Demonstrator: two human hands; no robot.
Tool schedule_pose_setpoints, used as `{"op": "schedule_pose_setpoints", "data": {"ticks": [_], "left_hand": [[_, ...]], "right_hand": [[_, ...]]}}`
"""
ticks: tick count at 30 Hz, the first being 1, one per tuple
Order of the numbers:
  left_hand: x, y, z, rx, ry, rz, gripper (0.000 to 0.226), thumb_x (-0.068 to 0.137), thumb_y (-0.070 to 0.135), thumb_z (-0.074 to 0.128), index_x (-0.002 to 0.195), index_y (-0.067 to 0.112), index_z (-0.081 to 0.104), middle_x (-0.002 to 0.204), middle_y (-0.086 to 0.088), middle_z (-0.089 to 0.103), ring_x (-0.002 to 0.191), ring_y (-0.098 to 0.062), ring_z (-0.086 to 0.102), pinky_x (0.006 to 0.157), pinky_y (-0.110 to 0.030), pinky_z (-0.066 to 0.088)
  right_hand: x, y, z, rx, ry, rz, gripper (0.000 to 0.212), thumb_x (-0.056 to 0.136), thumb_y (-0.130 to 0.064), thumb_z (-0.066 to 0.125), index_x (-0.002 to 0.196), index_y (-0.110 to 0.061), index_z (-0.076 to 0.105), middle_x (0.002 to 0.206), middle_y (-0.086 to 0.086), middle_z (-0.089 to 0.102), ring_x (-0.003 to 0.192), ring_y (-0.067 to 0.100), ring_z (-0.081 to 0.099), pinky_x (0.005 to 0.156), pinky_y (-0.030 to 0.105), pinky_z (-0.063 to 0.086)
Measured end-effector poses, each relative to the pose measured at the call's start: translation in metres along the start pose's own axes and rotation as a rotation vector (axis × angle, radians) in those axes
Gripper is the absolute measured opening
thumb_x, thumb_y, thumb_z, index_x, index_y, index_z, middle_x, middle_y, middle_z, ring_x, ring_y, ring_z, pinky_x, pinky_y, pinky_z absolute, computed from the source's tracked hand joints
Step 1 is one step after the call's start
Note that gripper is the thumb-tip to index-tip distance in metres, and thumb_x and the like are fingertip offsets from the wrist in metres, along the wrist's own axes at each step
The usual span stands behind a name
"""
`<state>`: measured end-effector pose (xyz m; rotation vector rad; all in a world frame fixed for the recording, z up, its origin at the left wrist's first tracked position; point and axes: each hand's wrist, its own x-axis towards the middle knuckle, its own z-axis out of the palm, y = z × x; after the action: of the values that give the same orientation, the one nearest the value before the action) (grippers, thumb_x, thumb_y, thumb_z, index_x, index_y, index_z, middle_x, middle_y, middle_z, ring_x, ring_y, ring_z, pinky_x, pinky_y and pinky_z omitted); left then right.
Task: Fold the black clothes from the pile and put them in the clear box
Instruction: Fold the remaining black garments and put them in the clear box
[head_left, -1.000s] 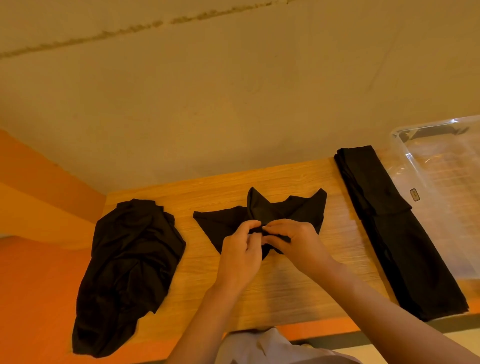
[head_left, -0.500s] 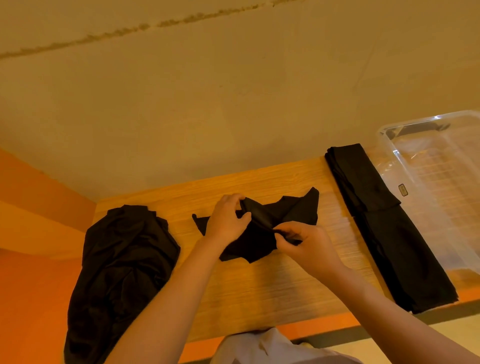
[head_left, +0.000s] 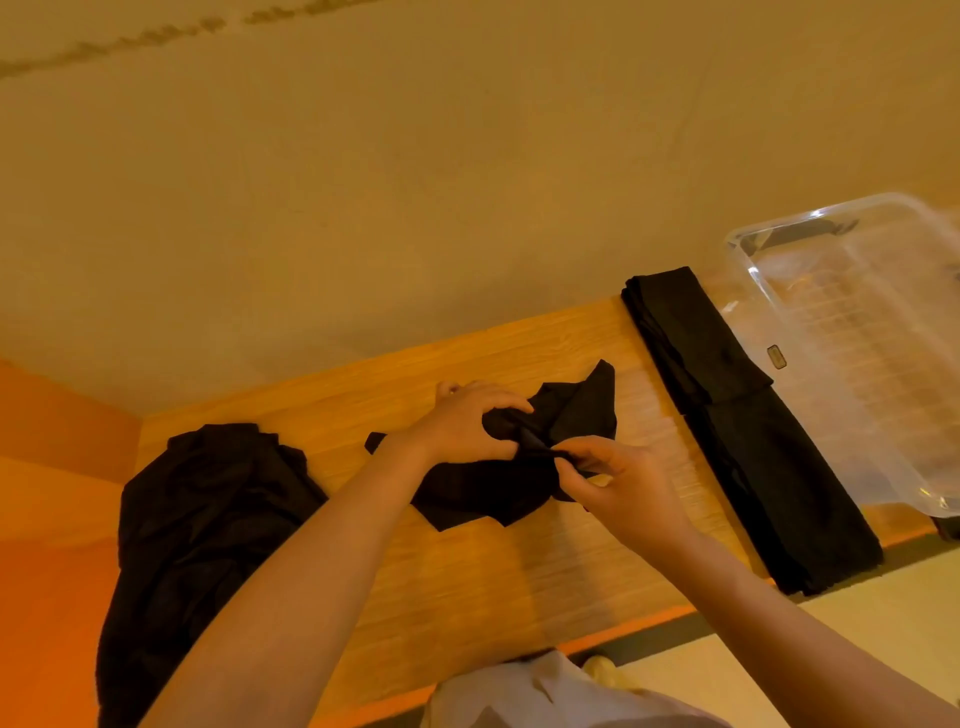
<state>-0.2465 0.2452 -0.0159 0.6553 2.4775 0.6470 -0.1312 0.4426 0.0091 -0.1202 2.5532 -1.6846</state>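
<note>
A small black garment lies crumpled in the middle of the wooden table. My left hand grips its upper part, fingers curled over a bunched fold. My right hand pinches a fold of the same garment just to the right. The pile of black clothes lies at the table's left end and hangs over its front edge. A long folded black garment lies at the right, beside the clear box.
The table stands against a beige wall. An orange surface lies left of the table. The clear box overhangs the table's right end. Bare wood shows in front of my hands.
My left hand moved up and over the garment's top and now bunches it. My right hand stayed at its right side, still pinching. The garment is more crumpled than before.
</note>
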Motion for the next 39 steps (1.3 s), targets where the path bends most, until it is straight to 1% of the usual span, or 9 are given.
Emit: {"op": "schedule_pose_setpoints", "data": {"ticks": [5, 12, 15, 18, 23, 27, 30, 35, 39], "left_hand": [[0.002, 0.007, 0.012, 0.051, 0.086, 0.110, 0.031, 0.087, 0.037, 0.064, 0.118, 0.035, 0.062, 0.126, 0.015, 0.058, 0.123, -0.005, 0.044, 0.090, -0.025, 0.013], [0.001, 0.015, 0.019, 0.052, 0.017, 0.198, 0.058, 0.078, 0.041, 0.068, 0.133, 0.033, 0.049, 0.131, 0.014, 0.053, 0.123, -0.004, 0.039, 0.101, -0.030, 0.014], [0.002, 0.021, 0.026, 0.043, 0.096, 0.282, 0.046, 0.083, 0.036, 0.065, 0.128, 0.029, 0.056, 0.122, 0.013, 0.061, 0.117, -0.005, 0.048, 0.098, -0.028, 0.018], [0.003, 0.024, 0.028, 0.020, 0.192, 0.306, 0.028, 0.089, 0.025, 0.057, 0.116, 0.025, 0.064, 0.111, 0.011, 0.067, 0.107, -0.006, 0.056, 0.093, -0.023, 0.020], [0.003, 0.014, 0.024, 0.086, 0.301, 0.232, 0.021, 0.093, 0.020, 0.053, 0.109, 0.024, 0.067, 0.104, 0.010, 0.068, 0.099, -0.010, 0.058, 0.086, -0.020, 0.024], [0.002, -0.001, 0.018, 0.037, 0.384, 0.102, 0.022, 0.094, 0.020, 0.053, 0.111, 0.022, 0.068, 0.104, 0.008, 0.069, 0.098, -0.014, 0.062, 0.095, -0.033, 0.039], [0.000, -0.009, 0.006, 0.007, 0.462, 0.073, 0.021, 0.096, 0.020, 0.053, 0.111, 0.018, 0.067, 0.104, 0.005, 0.069, 0.098, -0.016, 0.062, 0.093, -0.040, 0.045], [-0.012, -0.005, -0.033, 0.001, 0.641, 0.153, 0.017, 0.098, 0.013, 0.051, 0.107, 0.007, 0.063, 0.098, -0.004, 0.063, 0.091, -0.018, 0.058, 0.080, -0.030, 0.045], [-0.031, 0.016, -0.076, -0.108, 0.779, 0.194, 0.012, 0.090, 0.014, 0.064, 0.097, 0.006, 0.069, 0.088, 0.001, 0.065, 0.078, 0.001, 0.056, 0.073, -0.009, 0.042]], "right_hand": [[0.000, 0.001, -0.003, 0.001, 0.011, -0.011, 0.022, 0.088, -0.007, 0.065, 0.101, -0.023, 0.069, 0.091, -0.013, 0.070, 0.086, 0.000, 0.067, 0.075, 0.016, 0.054], [-0.002, 0.003, -0.007, 0.008, 0.064, -0.005, 0.024, 0.087, -0.005, 0.066, 0.099, -0.026, 0.069, 0.089, -0.015, 0.071, 0.086, 0.001, 0.068, 0.075, 0.016, 0.054], [-0.004, -0.001, -0.009, 0.019, 0.068, -0.029, 0.033, 0.087, -0.003, 0.065, 0.097, -0.035, 0.066, 0.088, -0.020, 0.071, 0.085, 0.000, 0.068, 0.074, 0.015, 0.053], [-0.005, -0.004, -0.012, 0.015, 0.102, -0.063, 0.036, 0.087, -0.002, 0.065, 0.097, -0.036, 0.065, 0.091, -0.022, 0.069, 0.084, 0.002, 0.068, 0.074, 0.018, 0.055], [-0.004, -0.006, -0.027, 0.028, 0.175, -0.090, 0.031, 0.086, -0.001, 0.065, 0.097, -0.030, 0.068, 0.089, -0.010, 0.071, 0.080, 0.010, 0.069, 0.070, 0.028, 0.058], [0.002, -0.012, -0.043, 0.047, 0.180, -0.122, 0.032, 0.087, 0.001, 0.063, 0.096, -0.029, 0.068, 0.088, -0.011, 0.071, 0.081, 0.011, 0.070, 0.067, 0.021, 0.057], [0.009, -0.014, -0.054, 0.035, 0.187, -0.128, 0.029, 0.087, -0.001, 0.063, 0.096, -0.028, 0.067, 0.091, -0.010, 0.071, 0.085, 0.008, 0.070, 0.071, 0.020, 0.057], [0.024, -0.020, -0.074, 0.008, 0.236, -0.144, 0.029, 0.087, -0.003, 0.064, 0.096, -0.030, 0.066, 0.094, -0.017, 0.071, 0.088, 0.003, 0.069, 0.078, 0.016, 0.054], [0.040, -0.034, -0.090, 0.049, 0.321, -0.166, 0.018, 0.088, -0.002, 0.064, 0.101, -0.013, 0.069, 0.084, -0.024, 0.070, 0.081, -0.001, 0.068, 0.071, 0.010, 0.051]]}}
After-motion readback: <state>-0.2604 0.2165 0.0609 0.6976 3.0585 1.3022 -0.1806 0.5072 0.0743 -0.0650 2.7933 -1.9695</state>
